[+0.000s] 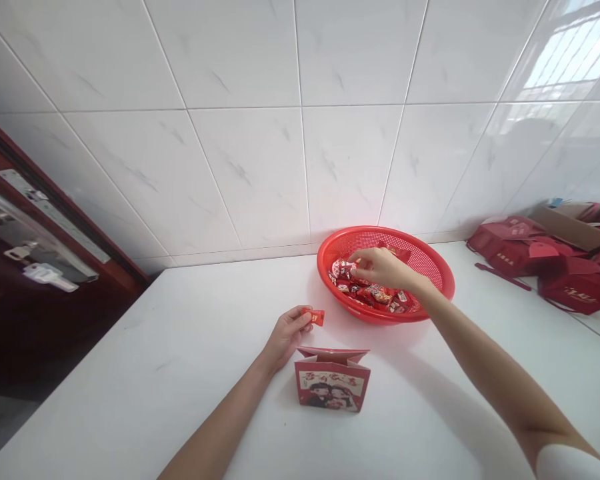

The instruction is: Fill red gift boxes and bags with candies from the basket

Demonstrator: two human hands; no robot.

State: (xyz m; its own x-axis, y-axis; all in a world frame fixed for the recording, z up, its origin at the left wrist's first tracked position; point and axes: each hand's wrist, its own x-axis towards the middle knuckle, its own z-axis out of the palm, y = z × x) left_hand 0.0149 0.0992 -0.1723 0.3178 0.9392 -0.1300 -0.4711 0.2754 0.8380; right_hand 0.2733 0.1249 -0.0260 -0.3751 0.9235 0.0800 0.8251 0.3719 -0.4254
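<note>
Between the thumb and fingers of my left hand [287,332] is a small red wrapped candy [317,317], held just above the white tabletop. My right hand [380,267] reaches into a red plastic basket [436,312], its fingers pinched on a red-and-white wrapped candy [346,268] at the left side of the pile. Many other wrapped candies [375,295] in red packaging lie in the basket. Nearest my left hand stands an upright red paper gift box [333,392] with its top open and a cartoon couple printed on the front. Its inside is mostly hidden.
Several dark red gift boxes [510,250] sit at the right, beside an open brown cardboard box [573,225]. A dark red strap [503,275] lies near them. White wall tiles [250,180] rise behind the table. At left is a dark door with keys [50,275] in its lock.
</note>
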